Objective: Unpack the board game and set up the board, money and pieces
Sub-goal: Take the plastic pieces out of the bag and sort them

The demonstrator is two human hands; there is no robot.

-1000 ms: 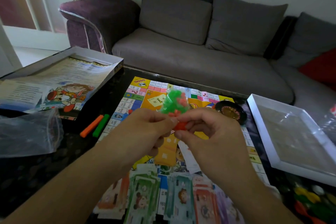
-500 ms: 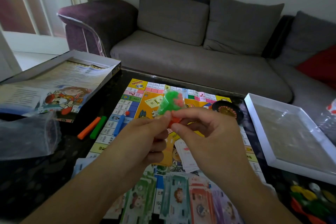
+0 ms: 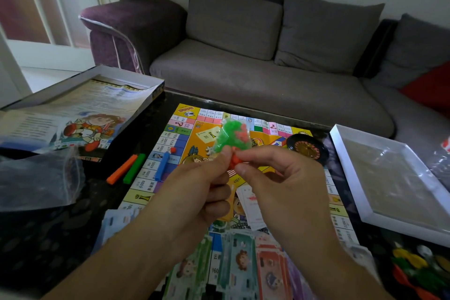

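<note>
Above the colourful game board [image 3: 187, 129], both hands hold up a small clear bag of green and red pieces [image 3: 232, 135]. My left hand [image 3: 197, 187] pinches the bag's lower end from the left, and my right hand [image 3: 280, 182] pinches it from the right. Paper money [image 3: 241, 265] in several colours lies fanned on the board's near edge. An orange stick [image 3: 121, 169], a green stick [image 3: 134, 168] and a blue stick [image 3: 162, 165] lie at the board's left side. A black roulette wheel [image 3: 306, 147] sits at the board's far right.
The open box with a rules sheet [image 3: 80, 114] stands at the left, a crumpled clear bag [image 3: 39, 178] in front of it. A white box lid [image 3: 394, 182] lies at the right, coloured tokens [image 3: 414, 268] below it. A grey sofa [image 3: 267, 68] runs behind the table.
The camera view has shifted a little, so the blue stick now shows. Both hands keep their pinch on the bag of pieces, fingers working at its lower end.
</note>
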